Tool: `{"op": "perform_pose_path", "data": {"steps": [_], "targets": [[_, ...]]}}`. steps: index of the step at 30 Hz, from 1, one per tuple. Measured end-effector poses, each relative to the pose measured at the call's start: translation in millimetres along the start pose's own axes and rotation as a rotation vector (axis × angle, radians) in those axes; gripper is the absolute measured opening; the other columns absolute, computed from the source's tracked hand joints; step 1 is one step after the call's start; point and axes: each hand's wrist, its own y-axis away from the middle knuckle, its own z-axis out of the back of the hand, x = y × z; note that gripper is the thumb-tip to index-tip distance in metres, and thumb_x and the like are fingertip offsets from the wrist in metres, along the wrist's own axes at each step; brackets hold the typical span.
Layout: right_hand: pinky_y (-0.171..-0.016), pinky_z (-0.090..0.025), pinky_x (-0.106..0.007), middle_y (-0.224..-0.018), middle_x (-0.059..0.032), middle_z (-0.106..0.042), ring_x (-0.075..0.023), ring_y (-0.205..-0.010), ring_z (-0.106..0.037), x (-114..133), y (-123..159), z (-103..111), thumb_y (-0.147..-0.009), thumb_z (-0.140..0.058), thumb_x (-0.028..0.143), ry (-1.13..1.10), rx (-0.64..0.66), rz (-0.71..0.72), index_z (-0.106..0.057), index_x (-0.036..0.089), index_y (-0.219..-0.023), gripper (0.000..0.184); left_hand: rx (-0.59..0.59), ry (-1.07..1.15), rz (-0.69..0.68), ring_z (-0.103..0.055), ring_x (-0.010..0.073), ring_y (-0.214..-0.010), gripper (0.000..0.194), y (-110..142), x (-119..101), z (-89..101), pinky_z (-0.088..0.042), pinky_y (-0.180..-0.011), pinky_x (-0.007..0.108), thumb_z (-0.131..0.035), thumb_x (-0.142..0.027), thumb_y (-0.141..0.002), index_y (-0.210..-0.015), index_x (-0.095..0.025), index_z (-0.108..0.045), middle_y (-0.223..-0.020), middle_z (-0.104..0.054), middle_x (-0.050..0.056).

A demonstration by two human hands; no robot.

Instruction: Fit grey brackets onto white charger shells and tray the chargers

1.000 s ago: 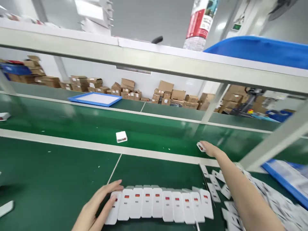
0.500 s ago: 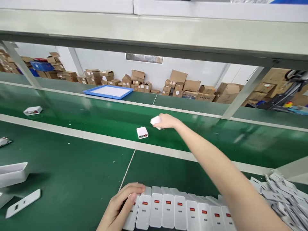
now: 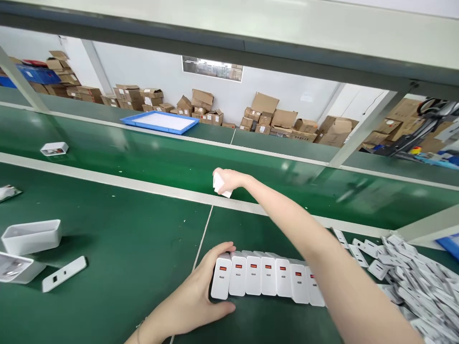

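Note:
A row of white chargers (image 3: 253, 274), each with an orange port and a smaller slot, stands on the green bench. My left hand (image 3: 195, 286) is spread around the row's left end, fingers at the back edge of the end charger and thumb stretched out below its front. Over the green belt, by its near rail, my right hand (image 3: 229, 180) is closed on a white charger (image 3: 218, 182); a second white piece seems to be in the grip, but I cannot tell. My right forearm hides the row's right end.
White faceplates (image 3: 412, 272) lie heaped at the right. On the left are open white housings (image 3: 34, 236) and a loose faceplate (image 3: 64, 274). Another charger housing (image 3: 54, 149) sits on the belt (image 3: 161, 167). Beyond lies a blue-rimmed tray (image 3: 159, 121); a shelf beam (image 3: 229, 40) crosses overhead.
My right hand has moved slightly left and toward me, to where a charger sat on the belt; that charger no longer shows separately. My left hand's thumb has spread away from the end charger.

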Motion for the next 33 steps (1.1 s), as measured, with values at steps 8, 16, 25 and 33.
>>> {"op": "perform_pose_path", "data": {"steps": [8,16,25,33], "targets": [[-0.095,-0.043,-0.046,-0.131,-0.0146,-0.052,-0.0342,-0.122,-0.046,27,77,-28,-0.065,-0.078,0.021,0.091,0.079,0.356,-0.033,0.019,-0.143,0.09,-0.07,-0.159,-0.107,-0.042,0.0252,-0.133,0.071,-3,6,3.5,-0.039,-0.11,0.044,-0.07,-0.029,-0.075,-0.137,-0.035,-0.034,-0.144,-0.041,0.003],[-0.097,-0.046,-0.04,-0.138,-0.006,-0.05,-0.0258,-0.12,-0.053,-47,272,-7,-0.09,-0.049,0.042,-0.164,-0.067,0.057,-0.048,0.023,-0.136,0.049,-0.123,-0.229,-0.204,-0.046,0.0209,-0.131,0.06,2,6,7.3,-0.041,-0.109,0.037,-0.067,-0.029,-0.079,-0.132,-0.037,-0.041,-0.14,-0.049,-0.002],[-0.106,-0.04,-0.043,-0.136,-0.0104,-0.047,-0.0275,-0.128,-0.041,-70,340,-115,-0.076,-0.068,0.035,-0.341,-0.276,-0.194,-0.04,0.023,-0.14,0.071,-0.192,-0.213,-0.156,-0.053,0.0225,-0.123,0.055,-6,10,-2.4,-0.049,-0.1,0.034,-0.066,-0.04,-0.079,-0.129,-0.032,-0.045,-0.135,-0.055,0.001],[-0.105,-0.041,-0.043,-0.142,-0.0088,-0.039,-0.0258,-0.129,-0.044,-76,338,-136,-0.076,-0.067,0.029,-0.492,-0.412,-0.146,-0.031,0.031,-0.143,0.076,-0.264,-0.193,-0.163,-0.056,0.0253,-0.119,0.052,-4,7,-9.7,-0.049,-0.098,0.038,-0.065,-0.039,-0.078,-0.127,-0.029,-0.048,-0.131,-0.058,0.004]]}}
